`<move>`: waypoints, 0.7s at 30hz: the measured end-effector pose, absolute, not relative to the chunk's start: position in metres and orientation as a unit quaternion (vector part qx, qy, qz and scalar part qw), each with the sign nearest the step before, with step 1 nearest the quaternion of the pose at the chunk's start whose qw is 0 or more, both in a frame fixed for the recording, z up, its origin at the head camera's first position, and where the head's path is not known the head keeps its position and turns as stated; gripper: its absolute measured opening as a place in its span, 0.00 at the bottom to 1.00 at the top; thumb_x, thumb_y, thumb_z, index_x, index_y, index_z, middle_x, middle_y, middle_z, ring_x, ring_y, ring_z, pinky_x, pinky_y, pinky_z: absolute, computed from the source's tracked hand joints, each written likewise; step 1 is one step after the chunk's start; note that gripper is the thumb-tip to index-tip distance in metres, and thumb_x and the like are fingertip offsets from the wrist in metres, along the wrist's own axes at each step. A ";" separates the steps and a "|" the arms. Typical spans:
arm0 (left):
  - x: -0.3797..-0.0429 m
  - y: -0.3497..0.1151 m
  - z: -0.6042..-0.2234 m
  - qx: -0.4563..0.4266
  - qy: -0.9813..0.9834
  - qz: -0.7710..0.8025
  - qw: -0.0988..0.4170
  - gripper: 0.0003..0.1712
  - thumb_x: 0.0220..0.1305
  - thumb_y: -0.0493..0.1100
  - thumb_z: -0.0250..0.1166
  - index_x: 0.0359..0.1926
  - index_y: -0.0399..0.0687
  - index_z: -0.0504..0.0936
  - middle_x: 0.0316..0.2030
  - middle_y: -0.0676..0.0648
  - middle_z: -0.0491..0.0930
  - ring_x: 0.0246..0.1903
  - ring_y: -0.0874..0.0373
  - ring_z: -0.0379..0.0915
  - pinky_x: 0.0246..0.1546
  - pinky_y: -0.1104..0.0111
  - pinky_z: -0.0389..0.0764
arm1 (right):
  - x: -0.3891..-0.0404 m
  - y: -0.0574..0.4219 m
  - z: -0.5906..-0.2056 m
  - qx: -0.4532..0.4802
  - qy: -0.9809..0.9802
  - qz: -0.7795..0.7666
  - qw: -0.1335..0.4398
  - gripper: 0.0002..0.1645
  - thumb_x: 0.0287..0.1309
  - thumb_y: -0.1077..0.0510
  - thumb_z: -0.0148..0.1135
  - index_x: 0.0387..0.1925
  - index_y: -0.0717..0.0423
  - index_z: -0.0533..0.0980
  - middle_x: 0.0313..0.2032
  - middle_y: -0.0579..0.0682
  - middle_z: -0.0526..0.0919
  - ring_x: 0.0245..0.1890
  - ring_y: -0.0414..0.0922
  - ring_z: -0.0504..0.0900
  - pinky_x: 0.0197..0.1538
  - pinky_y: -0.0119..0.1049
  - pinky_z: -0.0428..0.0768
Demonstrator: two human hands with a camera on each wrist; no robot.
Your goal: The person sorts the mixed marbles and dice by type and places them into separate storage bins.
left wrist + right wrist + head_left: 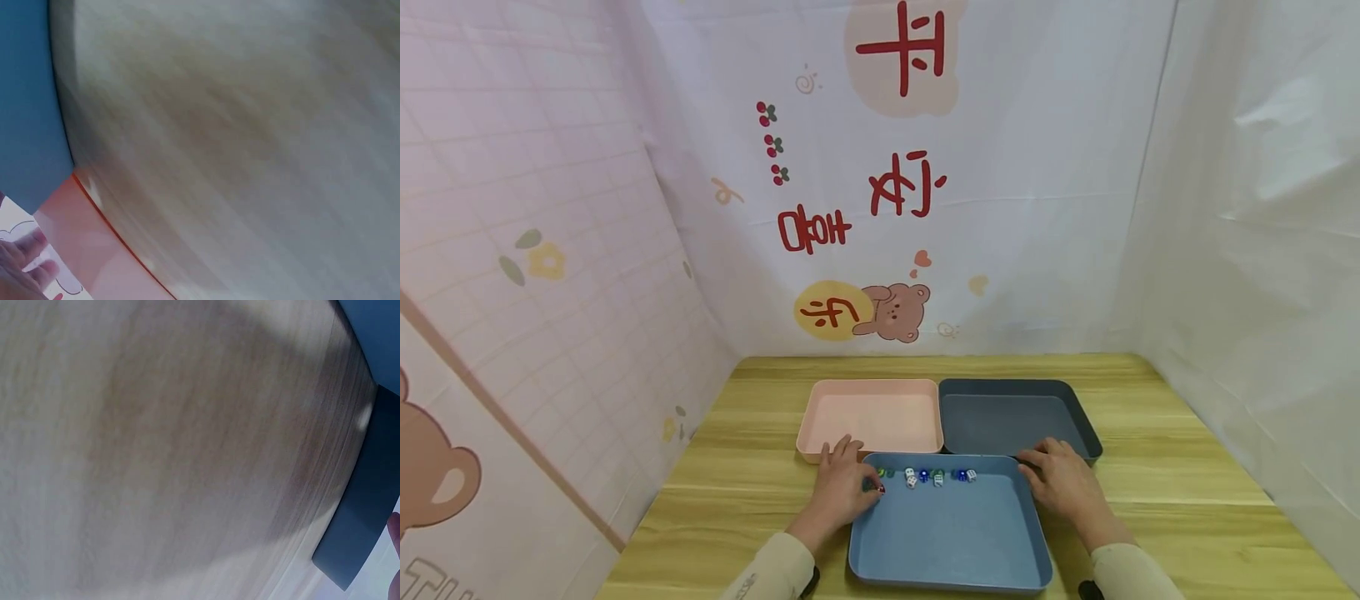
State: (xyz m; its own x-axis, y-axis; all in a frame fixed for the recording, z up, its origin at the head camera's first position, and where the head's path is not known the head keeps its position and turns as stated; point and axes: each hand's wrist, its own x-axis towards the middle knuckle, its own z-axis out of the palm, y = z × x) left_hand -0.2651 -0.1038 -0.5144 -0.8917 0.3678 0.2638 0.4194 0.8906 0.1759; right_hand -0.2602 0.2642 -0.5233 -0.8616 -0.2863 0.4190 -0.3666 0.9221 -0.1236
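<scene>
In the head view, my left hand (838, 492) reaches over the left wall of a blue tray (951, 533). Its thumb and index finger pinch a small red die (881, 490) close to the tray's far left corner. Along the far wall inside lies a loose row of dice: green ones, white dice (911, 481), a blue die (924, 476) and several others. My right hand (1063, 483) holds the tray's far right corner, thumb and index finger at the rim. In the wrist views, only fingers of the left hand (28, 262) and right hand (394, 534) show at the edges.
A pink tray (868, 408) and a dark grey-blue tray (1015, 417) stand side by side just behind the blue tray. All rest on a wood-grain table (1165, 500). A printed white cloth (1037, 208) hangs behind and on both sides.
</scene>
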 end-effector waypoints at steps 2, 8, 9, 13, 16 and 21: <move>-0.265 -0.102 -0.514 -0.212 -0.963 -0.126 0.109 0.06 0.44 0.54 0.71 0.20 0.66 0.81 0.55 0.41 0.67 0.62 0.39 0.49 0.56 0.38 0.44 | -0.260 0.264 -0.523 0.169 -0.960 0.100 0.199 0.13 0.52 0.51 0.63 0.40 0.48 0.81 0.34 0.47 0.73 0.32 0.46 0.69 0.35 0.41 0.70; -0.265 -0.099 -0.514 -0.198 -0.968 -0.127 0.091 0.07 0.43 0.55 0.71 0.23 0.63 0.82 0.55 0.41 0.67 0.62 0.39 0.48 0.56 0.37 0.43 | -0.260 0.264 -0.524 0.172 -0.959 0.099 0.201 0.12 0.52 0.51 0.63 0.40 0.47 0.81 0.34 0.46 0.73 0.32 0.46 0.69 0.34 0.41 0.70; -0.265 -0.099 -0.514 -0.194 -0.969 -0.126 0.091 0.07 0.43 0.55 0.71 0.23 0.63 0.82 0.55 0.41 0.67 0.62 0.39 0.48 0.56 0.37 0.43 | -0.260 0.264 -0.524 0.171 -0.959 0.100 0.202 0.12 0.52 0.51 0.63 0.40 0.47 0.81 0.34 0.46 0.73 0.32 0.45 0.69 0.34 0.41 0.70; -0.266 -0.098 -0.516 -0.190 -0.968 -0.133 0.096 0.07 0.43 0.54 0.71 0.22 0.62 0.83 0.54 0.41 0.68 0.62 0.39 0.49 0.56 0.37 0.42 | -0.259 0.263 -0.524 0.175 -0.956 0.101 0.212 0.12 0.52 0.51 0.63 0.40 0.47 0.81 0.34 0.47 0.73 0.31 0.46 0.69 0.34 0.41 0.70; -0.267 -0.097 -0.517 -0.188 -0.967 -0.139 0.100 0.07 0.43 0.54 0.72 0.21 0.62 0.82 0.54 0.41 0.68 0.62 0.40 0.48 0.56 0.38 0.41 | -0.259 0.263 -0.524 0.180 -0.953 0.103 0.223 0.12 0.51 0.52 0.64 0.39 0.47 0.82 0.33 0.47 0.73 0.31 0.46 0.69 0.33 0.41 0.70; -0.268 -0.096 -0.517 -0.190 -0.965 -0.144 0.106 0.07 0.43 0.55 0.71 0.22 0.63 0.82 0.55 0.41 0.68 0.62 0.41 0.48 0.56 0.38 0.42 | -0.258 0.264 -0.522 0.186 -0.953 0.097 0.219 0.12 0.52 0.51 0.64 0.40 0.48 0.82 0.33 0.48 0.73 0.31 0.47 0.70 0.34 0.43 0.71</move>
State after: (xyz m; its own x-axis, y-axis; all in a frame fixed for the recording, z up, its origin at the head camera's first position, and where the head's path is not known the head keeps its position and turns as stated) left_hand -0.2675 -0.0961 -0.5172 -0.9050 0.3369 0.2599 0.3980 0.8863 0.2370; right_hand -0.2575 0.2636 -0.5223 -0.8348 -0.3111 0.4542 -0.3965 0.9121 -0.1039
